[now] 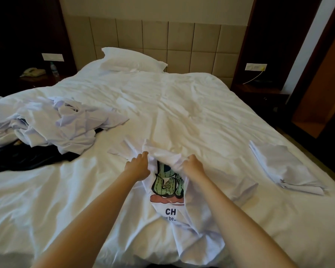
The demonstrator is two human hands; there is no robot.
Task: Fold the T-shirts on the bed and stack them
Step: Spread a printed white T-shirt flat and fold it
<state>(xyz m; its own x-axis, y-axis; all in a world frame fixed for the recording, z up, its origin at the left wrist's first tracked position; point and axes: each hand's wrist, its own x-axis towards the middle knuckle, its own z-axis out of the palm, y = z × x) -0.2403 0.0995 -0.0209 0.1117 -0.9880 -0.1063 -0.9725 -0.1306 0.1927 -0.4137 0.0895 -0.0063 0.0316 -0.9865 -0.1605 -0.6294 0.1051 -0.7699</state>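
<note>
A white T-shirt with a green cactus print [167,187] lies crumpled on the bed in front of me. My left hand [138,166] grips the shirt's upper edge on the left of the print. My right hand [192,164] grips bunched fabric on the right of the print. A heap of unfolded white and dark T-shirts [52,128] lies at the left. One folded white T-shirt [282,167] sits near the bed's right edge.
The bed [182,105] is covered by a wrinkled white duvet, with a pillow [132,59] at the padded headboard. Dark nightstands stand at both sides; the left one holds a telephone [32,71] and a bottle [54,69].
</note>
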